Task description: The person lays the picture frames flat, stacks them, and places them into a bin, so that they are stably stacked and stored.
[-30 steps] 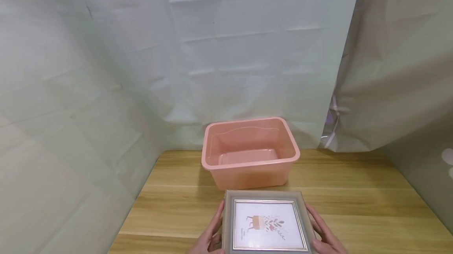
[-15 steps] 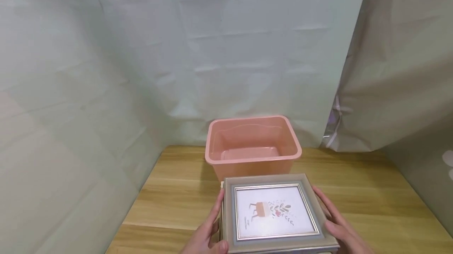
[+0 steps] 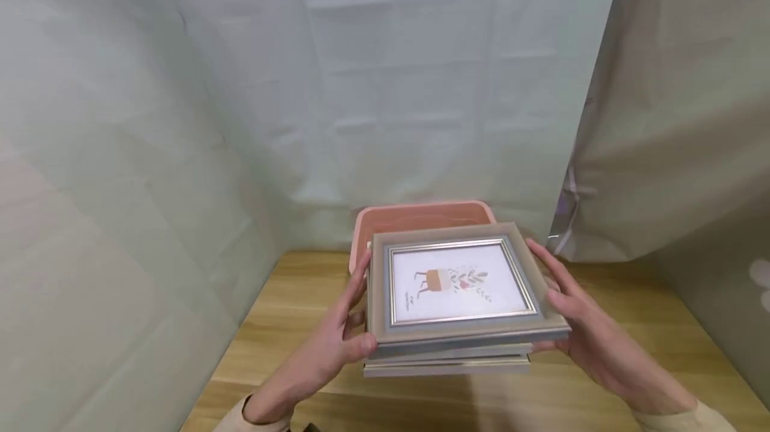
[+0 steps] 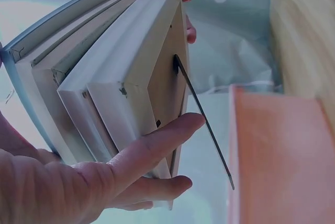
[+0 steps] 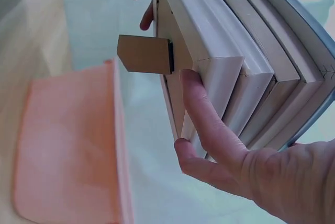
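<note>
Both hands hold a stack of several picture frames (image 3: 460, 285) up off the table. The top one is beige and blue-grey, with a gold inner edge and a print of a plant in a legged pot. My left hand (image 3: 327, 342) grips the stack's left side, thumb on the top frame's near corner. On the opposite side, my right hand (image 3: 586, 321) grips it with fingers reaching underneath. A support leg (image 5: 144, 55) juts out from the bottom frame's brown back. Behind the stack stands a pink plastic bin (image 3: 415, 218), its front largely hidden in the head view.
The bin stands at the back of a wood-grain table (image 3: 289, 311). Pale cloth (image 3: 421, 97) hangs right behind it and along the left side. A beige curtain (image 3: 674, 151) hangs at the right.
The stack of picture frames has risen from the table's near side and moved forward toward the bin, with both hands gripping it. It now covers much of the bin.
</note>
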`<state>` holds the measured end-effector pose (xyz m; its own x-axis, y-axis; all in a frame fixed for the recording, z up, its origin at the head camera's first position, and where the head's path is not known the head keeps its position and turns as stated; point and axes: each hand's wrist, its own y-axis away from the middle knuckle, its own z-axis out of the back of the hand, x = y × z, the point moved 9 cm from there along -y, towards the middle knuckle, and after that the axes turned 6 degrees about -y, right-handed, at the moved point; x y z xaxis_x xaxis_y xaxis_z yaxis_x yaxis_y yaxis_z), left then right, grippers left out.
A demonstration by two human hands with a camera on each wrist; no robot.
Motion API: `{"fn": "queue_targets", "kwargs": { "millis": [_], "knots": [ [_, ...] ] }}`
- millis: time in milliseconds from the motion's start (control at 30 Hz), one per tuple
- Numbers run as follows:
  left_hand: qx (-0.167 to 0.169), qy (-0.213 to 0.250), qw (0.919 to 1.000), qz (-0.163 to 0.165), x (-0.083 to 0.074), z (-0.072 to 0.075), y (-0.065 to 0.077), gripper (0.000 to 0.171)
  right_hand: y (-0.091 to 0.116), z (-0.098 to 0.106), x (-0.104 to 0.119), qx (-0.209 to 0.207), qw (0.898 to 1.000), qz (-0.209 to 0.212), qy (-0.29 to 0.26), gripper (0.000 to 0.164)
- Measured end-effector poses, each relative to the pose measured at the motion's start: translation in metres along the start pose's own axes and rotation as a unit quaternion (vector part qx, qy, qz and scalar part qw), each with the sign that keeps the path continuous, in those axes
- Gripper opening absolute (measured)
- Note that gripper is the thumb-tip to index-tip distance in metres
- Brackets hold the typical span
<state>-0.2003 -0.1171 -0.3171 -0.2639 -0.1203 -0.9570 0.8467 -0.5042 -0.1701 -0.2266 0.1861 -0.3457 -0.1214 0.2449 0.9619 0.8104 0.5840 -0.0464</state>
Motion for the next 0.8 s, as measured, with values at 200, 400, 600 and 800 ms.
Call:
{"fn": "queue_targets", "kwargs": {
  "millis": [200,400,600,800],
  "knots": [
    [-0.004,-0.024,0.9996,0.017,-0.005,0.029,-0.042,0.114,-0.040,-0.002,0.040,0.010,0.999,0.027,0.017,0.064],
    [0.001,-0.004,0.9986,0.052,0.018,0.061,-0.084,0.118,-0.085,0.014,0.049,-0.005,0.998,0.027,0.058,0.066],
    [0.007,0.031,0.9980,0.055,0.047,0.085,-0.122,0.112,-0.127,0.038,0.036,-0.010,0.998,0.015,0.056,0.065],
    [0.006,0.047,0.9959,0.078,0.076,0.101,-0.144,0.089,-0.160,0.059,0.018,-0.021,0.999,-0.005,0.034,0.065]
  ]
}}
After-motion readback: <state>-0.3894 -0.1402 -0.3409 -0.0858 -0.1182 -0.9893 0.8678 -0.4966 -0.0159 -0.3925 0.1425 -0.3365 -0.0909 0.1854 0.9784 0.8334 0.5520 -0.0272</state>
